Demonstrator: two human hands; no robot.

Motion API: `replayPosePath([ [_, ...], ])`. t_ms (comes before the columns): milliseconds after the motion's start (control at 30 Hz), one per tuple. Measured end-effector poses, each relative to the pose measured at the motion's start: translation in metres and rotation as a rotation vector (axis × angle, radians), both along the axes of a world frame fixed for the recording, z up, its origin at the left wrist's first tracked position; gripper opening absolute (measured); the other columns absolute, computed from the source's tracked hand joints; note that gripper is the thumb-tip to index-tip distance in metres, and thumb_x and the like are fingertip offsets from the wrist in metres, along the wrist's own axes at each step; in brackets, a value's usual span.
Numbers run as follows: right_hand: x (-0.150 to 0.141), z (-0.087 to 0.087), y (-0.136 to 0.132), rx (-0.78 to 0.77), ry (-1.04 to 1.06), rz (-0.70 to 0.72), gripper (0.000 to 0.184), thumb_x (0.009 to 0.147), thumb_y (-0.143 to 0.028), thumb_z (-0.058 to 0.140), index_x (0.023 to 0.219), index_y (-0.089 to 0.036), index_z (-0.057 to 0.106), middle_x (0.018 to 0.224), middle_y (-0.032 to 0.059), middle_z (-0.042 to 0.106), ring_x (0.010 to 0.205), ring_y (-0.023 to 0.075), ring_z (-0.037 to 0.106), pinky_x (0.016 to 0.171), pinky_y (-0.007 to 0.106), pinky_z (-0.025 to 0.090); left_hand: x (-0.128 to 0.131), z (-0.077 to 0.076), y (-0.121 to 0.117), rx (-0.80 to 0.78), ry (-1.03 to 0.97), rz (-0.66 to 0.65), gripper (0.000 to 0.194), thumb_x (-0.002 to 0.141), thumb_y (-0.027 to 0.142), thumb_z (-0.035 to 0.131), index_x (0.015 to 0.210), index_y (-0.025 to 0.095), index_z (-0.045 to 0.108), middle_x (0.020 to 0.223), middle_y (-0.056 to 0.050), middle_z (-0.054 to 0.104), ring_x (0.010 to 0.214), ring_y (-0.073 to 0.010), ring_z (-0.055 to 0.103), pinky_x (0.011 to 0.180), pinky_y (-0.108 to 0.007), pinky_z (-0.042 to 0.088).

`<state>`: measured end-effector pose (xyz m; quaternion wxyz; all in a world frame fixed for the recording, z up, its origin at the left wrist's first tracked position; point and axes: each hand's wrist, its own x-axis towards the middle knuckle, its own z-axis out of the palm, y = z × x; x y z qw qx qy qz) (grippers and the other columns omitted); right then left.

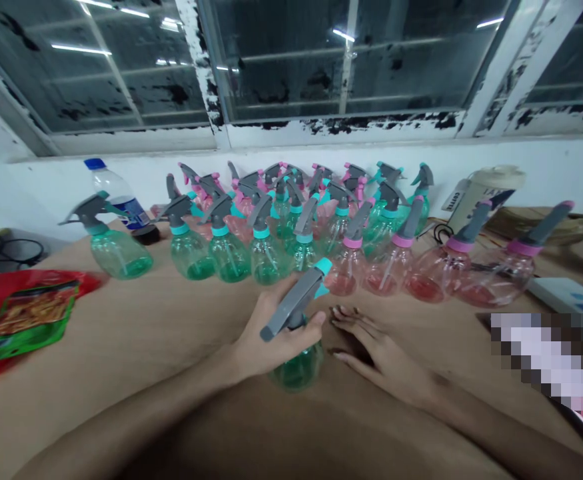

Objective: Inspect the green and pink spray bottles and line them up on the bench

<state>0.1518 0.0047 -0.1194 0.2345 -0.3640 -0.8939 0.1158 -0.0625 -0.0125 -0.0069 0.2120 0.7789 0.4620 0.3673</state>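
Observation:
My left hand (271, 340) is wrapped round the neck of a green spray bottle (298, 370) with a grey and turquoise trigger head, close to me at the middle of the table. The bottle stands nearly upright, its nozzle pointing away to the right. Just right of it, my right hand (376, 347) rests with fingers stretched toward the bottle, holding nothing. Behind both hands runs a front row of spray bottles: green ones (228, 260) on the left, pink ones (386, 270) on the right. More pink-headed and turquoise-headed bottles crowd behind them, partly hidden.
A clear drink bottle (121, 197) with a blue cap stands back left. On the left lies a red and green food packet (31, 320). A beige cup (488, 193) stands back right, near a white box (574, 297) and a blurred-out flat item (556, 373). The wall and windows are behind.

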Motion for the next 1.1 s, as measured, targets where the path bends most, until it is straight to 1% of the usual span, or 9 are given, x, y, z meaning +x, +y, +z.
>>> replayPosePath([
  [167, 0.001, -0.001, -0.001, -0.001, 0.012, -0.006, 0.050, 0.087, -0.039, 0.047, 0.132, -0.021, 0.038, 0.135, 0.0089, 0.047, 0.126, 0.0234, 0.039, 0.103, 0.048, 0.035, 0.002, 0.001, -0.001, -0.053, -0.041, -0.028, 0.023, 0.071, 0.025, 0.057, 0.093, 0.019, 0.050, 0.072, 0.000, 0.059, 0.047, -0.0101, 0.046, 0.049, -0.024, 0.040],
  [267, 0.001, -0.001, -0.001, 0.005, 0.017, 0.003, 0.048, 0.086, -0.038, 0.047, 0.131, -0.021, 0.040, 0.134, 0.0087, 0.047, 0.126, 0.0237, 0.040, 0.103, 0.048, 0.035, 0.003, 0.005, 0.000, -0.027, -0.048, -0.037, 0.022, 0.071, 0.024, 0.057, 0.091, 0.019, 0.049, 0.079, -0.001, 0.060, 0.051, -0.0102, 0.049, 0.051, -0.024, 0.041],
  [367, 0.001, -0.002, 0.000, 0.016, 0.029, 0.005, 0.047, 0.086, -0.038, 0.048, 0.130, -0.023, 0.041, 0.134, 0.0081, 0.048, 0.124, 0.0241, 0.041, 0.102, 0.049, 0.036, 0.003, 0.007, 0.000, 0.055, -0.027, -0.033, 0.017, 0.071, 0.026, 0.057, 0.086, 0.019, 0.051, 0.074, -0.001, 0.057, 0.061, -0.0135, 0.053, 0.057, -0.026, 0.044],
  [467, 0.001, -0.001, 0.000, 0.012, 0.023, 0.006, 0.047, 0.086, -0.038, 0.048, 0.130, -0.023, 0.042, 0.132, 0.0081, 0.049, 0.124, 0.0240, 0.042, 0.102, 0.049, 0.036, 0.003, 0.008, 0.000, 0.030, -0.016, -0.056, 0.014, 0.073, 0.028, 0.055, 0.083, 0.018, 0.052, 0.072, -0.001, 0.057, 0.062, -0.0140, 0.053, 0.060, -0.027, 0.045],
  [633, 0.001, 0.001, -0.001, 0.002, 0.003, 0.002, 0.048, 0.087, -0.039, 0.047, 0.131, -0.021, 0.041, 0.134, 0.0088, 0.048, 0.125, 0.0230, 0.040, 0.104, 0.048, 0.034, 0.003, 0.010, -0.001, -0.075, -0.031, -0.038, 0.016, 0.075, 0.033, 0.053, 0.080, 0.018, 0.051, 0.074, -0.001, 0.057, 0.056, -0.0113, 0.051, 0.054, -0.025, 0.043],
  [767, 0.001, 0.000, 0.000, 0.001, 0.016, -0.002, 0.050, 0.086, -0.039, 0.048, 0.132, -0.022, 0.040, 0.135, 0.0081, 0.046, 0.126, 0.0234, 0.040, 0.103, 0.047, 0.035, 0.003, 0.010, -0.001, -0.079, -0.067, -0.008, 0.019, 0.074, 0.034, 0.054, 0.084, 0.019, 0.049, 0.059, 0.005, 0.044, 0.047, -0.0097, 0.039, 0.046, -0.024, 0.036],
  [833, 0.001, 0.000, 0.000, 0.005, 0.018, 0.000, 0.050, 0.086, -0.040, 0.048, 0.132, -0.022, 0.039, 0.136, 0.0079, 0.046, 0.126, 0.0232, 0.040, 0.103, 0.047, 0.035, 0.003, 0.009, 0.000, -0.064, -0.081, -0.013, 0.022, 0.073, 0.032, 0.055, 0.089, 0.019, 0.049, 0.057, 0.006, 0.042, 0.047, -0.0105, 0.039, 0.047, -0.024, 0.036],
  [967, 0.002, 0.000, 0.001, 0.004, 0.010, 0.003, 0.051, 0.086, -0.039, 0.047, 0.133, -0.022, 0.038, 0.134, 0.0079, 0.047, 0.125, 0.0230, 0.040, 0.104, 0.048, 0.034, 0.002, 0.007, 0.001, -0.026, -0.064, -0.011, 0.026, 0.072, 0.028, 0.056, 0.096, 0.020, 0.050, 0.062, 0.004, 0.049, 0.052, -0.0124, 0.044, 0.051, -0.025, 0.039],
  [1100, 0.002, 0.000, 0.000, -0.005, -0.018, -0.003, 0.049, 0.087, -0.040, 0.046, 0.132, -0.021, 0.038, 0.136, 0.0081, 0.046, 0.127, 0.0219, 0.038, 0.105, 0.047, 0.032, 0.001, 0.006, 0.001, 0.024, -0.061, -0.022, 0.021, 0.073, 0.028, 0.056, 0.091, 0.019, 0.052, 0.072, 0.000, 0.055, 0.055, -0.0126, 0.048, 0.054, -0.026, 0.041],
])
